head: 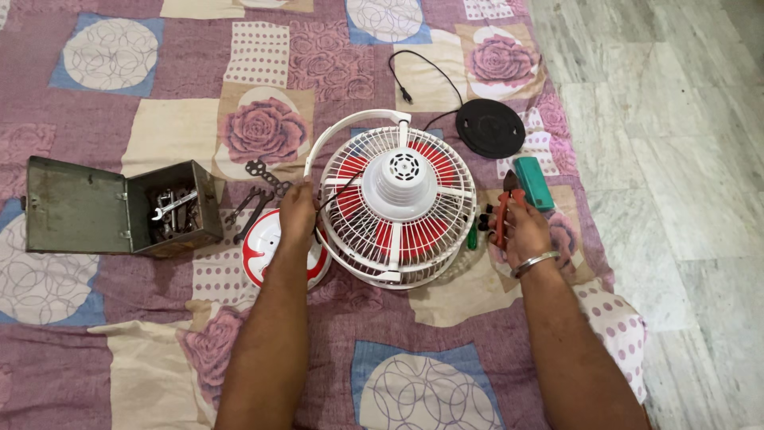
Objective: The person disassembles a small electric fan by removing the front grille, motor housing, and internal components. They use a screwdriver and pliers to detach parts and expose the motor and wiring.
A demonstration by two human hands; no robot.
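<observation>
- Head view: the left hand (298,209) rests on the left edge of the white-and-red fan (398,199), fingers curled around the black cord (338,191) where it crosses the grille; this grip looks closed on the cord and rim, though the fingertips are partly hidden.
- The fan lies face-down on the patchwork bedsheet (159,127), its white handle (350,127) arching over the top and the rear motor cap facing up.
- The right hand (521,231) is clamped on a pair of red-handled pliers (505,207), held just beside the fan's right rim, nose pointing away from the person.
- A green-handled screwdriver (472,236) lies between fan and right hand; a teal box (533,183) sits just beyond the pliers, and a black round base (490,127) lies further up with the cord's plug end.
- A red-and-white front cover (267,247) lies under the left forearm, loose spanners (251,203) beside it, and an open metal toolbox (119,211) well to the left.
- To work well here, I judge the left hand should keep the fan pinned flat while the pliers come in squarely, keeping the cord out of their nose.
</observation>
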